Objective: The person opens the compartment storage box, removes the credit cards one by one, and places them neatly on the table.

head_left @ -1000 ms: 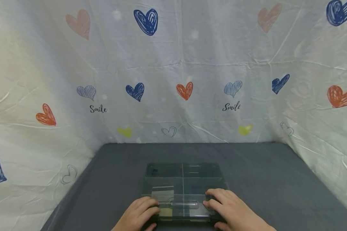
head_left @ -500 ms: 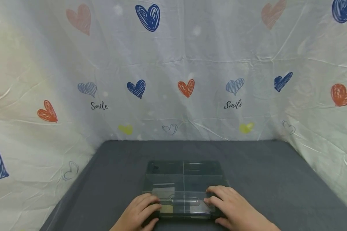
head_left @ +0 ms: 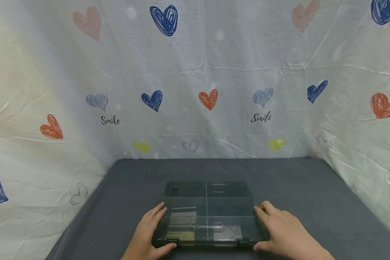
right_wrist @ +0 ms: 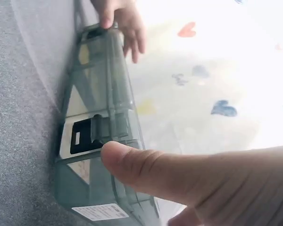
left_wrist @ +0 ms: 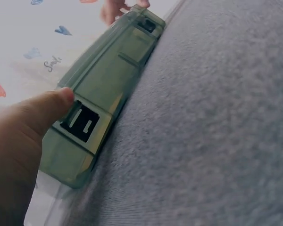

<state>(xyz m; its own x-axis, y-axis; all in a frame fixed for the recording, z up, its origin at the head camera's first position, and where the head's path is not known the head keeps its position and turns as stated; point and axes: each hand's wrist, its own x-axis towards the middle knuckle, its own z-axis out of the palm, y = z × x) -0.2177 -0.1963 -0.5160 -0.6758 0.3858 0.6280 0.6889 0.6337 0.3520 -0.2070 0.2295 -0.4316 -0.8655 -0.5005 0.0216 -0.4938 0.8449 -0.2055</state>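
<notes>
Heart-printed cloth (head_left: 182,65) is hanging behind a grey surface (head_left: 126,191) where a tinted case (head_left: 227,206) is lying; left hand (head_left: 144,234) and right hand (head_left: 284,229) are gripping its sides, sensible holds for likely stiff, slick, light plastic.

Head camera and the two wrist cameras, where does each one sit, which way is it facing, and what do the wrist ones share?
Head: on the head, facing forward and down at the box; left hand and right hand show.
Left wrist: looks along the box's front; left thumb close, right hand beyond.
Right wrist: looks along that front from the opposite end; right thumb close, left hand beyond.
Shared by both wrists: the front latches.
</notes>
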